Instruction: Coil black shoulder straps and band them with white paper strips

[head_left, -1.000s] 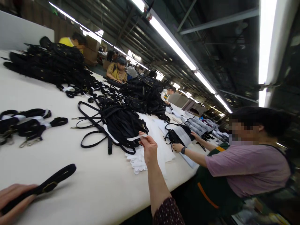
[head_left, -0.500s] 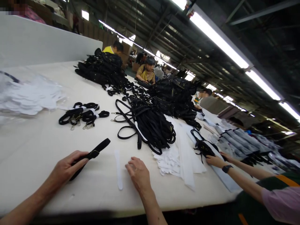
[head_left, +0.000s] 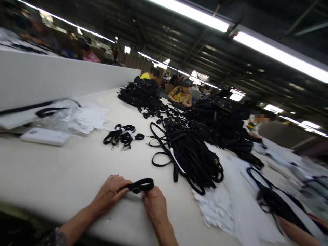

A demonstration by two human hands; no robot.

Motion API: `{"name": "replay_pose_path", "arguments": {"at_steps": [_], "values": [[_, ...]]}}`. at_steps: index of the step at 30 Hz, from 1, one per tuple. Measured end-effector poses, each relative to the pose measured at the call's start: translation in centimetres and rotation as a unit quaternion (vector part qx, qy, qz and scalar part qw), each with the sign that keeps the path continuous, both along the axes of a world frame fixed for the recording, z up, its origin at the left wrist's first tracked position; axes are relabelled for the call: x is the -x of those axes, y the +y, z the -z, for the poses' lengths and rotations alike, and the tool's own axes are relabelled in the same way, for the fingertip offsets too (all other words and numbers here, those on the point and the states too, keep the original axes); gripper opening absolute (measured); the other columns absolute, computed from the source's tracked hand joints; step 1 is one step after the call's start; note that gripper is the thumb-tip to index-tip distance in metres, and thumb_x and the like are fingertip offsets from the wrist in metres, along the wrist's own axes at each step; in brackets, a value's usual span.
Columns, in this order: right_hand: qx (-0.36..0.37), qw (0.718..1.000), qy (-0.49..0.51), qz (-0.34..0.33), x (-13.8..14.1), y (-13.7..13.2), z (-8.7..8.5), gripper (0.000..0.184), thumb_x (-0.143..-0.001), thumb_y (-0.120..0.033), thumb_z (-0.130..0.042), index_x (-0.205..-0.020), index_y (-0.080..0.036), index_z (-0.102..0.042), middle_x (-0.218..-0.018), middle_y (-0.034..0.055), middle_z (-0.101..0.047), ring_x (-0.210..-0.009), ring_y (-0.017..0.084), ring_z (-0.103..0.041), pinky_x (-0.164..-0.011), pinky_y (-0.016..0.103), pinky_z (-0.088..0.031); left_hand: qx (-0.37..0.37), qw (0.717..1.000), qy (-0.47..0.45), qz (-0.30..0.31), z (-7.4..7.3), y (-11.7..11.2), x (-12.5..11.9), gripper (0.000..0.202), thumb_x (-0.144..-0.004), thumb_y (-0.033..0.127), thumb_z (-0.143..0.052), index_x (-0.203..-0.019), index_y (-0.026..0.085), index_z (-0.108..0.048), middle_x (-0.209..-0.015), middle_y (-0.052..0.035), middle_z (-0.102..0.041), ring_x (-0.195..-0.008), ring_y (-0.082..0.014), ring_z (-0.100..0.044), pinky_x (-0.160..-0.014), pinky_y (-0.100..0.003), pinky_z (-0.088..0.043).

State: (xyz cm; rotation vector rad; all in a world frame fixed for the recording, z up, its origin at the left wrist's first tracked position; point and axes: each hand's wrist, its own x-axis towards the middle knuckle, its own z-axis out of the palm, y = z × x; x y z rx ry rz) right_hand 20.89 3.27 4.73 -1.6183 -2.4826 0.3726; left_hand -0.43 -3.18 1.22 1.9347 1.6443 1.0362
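My left hand (head_left: 110, 192) is closed around one end of a folded black strap (head_left: 144, 183), held just above the table. The strap forms a flat loop, with a dark buckle or ring low on its side. At the loop's other end is my right hand (head_left: 155, 205), its fingers bent and pressed together at the strap. A pale sliver shows under the strap between the hands; I cannot tell whether it is a white strip. Beyond my hands lie several bundled straps (head_left: 123, 136) with white bands and metal clips. Right of them is a large heap of loose black straps (head_left: 194, 153).
White paper strips (head_left: 217, 212) are piled at right, near a co-worker's hand (head_left: 294, 229) and a black bag (head_left: 279, 203). A white phone-like slab (head_left: 45, 136) and bagged white pieces (head_left: 88, 118) lie left. Black bags (head_left: 220, 119) are heaped at the back; a partition (head_left: 64, 73) edges the table.
The view has swung left. My hands have come together, and my right hand has moved from beside the white strip to the strap's end. The strip no longer lies in plain view.
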Motion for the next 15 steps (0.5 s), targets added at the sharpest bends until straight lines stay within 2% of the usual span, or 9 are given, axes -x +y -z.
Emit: {"name": "replay_pose_path", "arguments": {"at_steps": [4, 7, 12, 15], "values": [[-0.033, 0.995, -0.07, -0.057, 1.2, 0.9, -0.8, 0.02, -0.083, -0.017, -0.057, -0.09, -0.026, -0.073, -0.093, 0.0071, -0.072, -0.09, 0.025, -0.066, -0.075, 0.032, -0.045, -0.016, 0.999, -0.007, -0.035, -0.6, 0.2, 0.0, 0.029, -0.099, 0.036, -0.048, -0.121, 0.03, -0.066, -0.1, -0.0028, -0.072, -0.098, -0.0225, -0.063, -0.098, -0.042, -0.042], [-0.048, 0.989, -0.103, -0.097, 2.2, 1.2, -1.5, 0.022, -0.084, -0.014, -0.054, -0.084, -0.025, -0.073, -0.088, 0.0066, -0.072, -0.09, 0.025, -0.066, -0.076, 0.033, -0.043, -0.011, 0.995, -0.057, -0.079, -1.0, -0.2, 0.0, 0.027, -0.098, 0.036, -0.05, -0.118, 0.029, -0.067, -0.104, -0.0034, -0.072, -0.099, -0.0228, -0.063, -0.094, -0.038, -0.045], [-0.012, 0.988, -0.128, -0.087, 2.8, 1.5, -3.1, 0.025, -0.081, -0.011, -0.052, -0.083, -0.027, -0.072, -0.086, 0.006, -0.072, -0.084, 0.023, -0.067, -0.07, 0.032, -0.043, 0.022, 0.985, -0.147, -0.092, -2.3, -1.3, 0.2, 0.024, -0.095, 0.039, -0.054, -0.112, 0.03, -0.068, -0.107, -0.0014, -0.072, -0.103, -0.0233, -0.063, -0.093, -0.034, -0.044], [-0.02, 0.985, -0.143, -0.097, 3.0, 1.9, -3.5, 0.024, -0.076, -0.01, -0.054, -0.083, -0.025, -0.072, -0.091, 0.0075, -0.074, -0.085, 0.025, -0.069, -0.07, 0.033, -0.045, 0.042, 0.975, -0.202, -0.081, -2.7, -1.5, 0.4, 0.025, -0.095, 0.04, -0.054, -0.112, 0.029, -0.068, -0.109, -0.0013, -0.071, -0.104, -0.0231, -0.063, -0.092, -0.032, -0.045]]}}
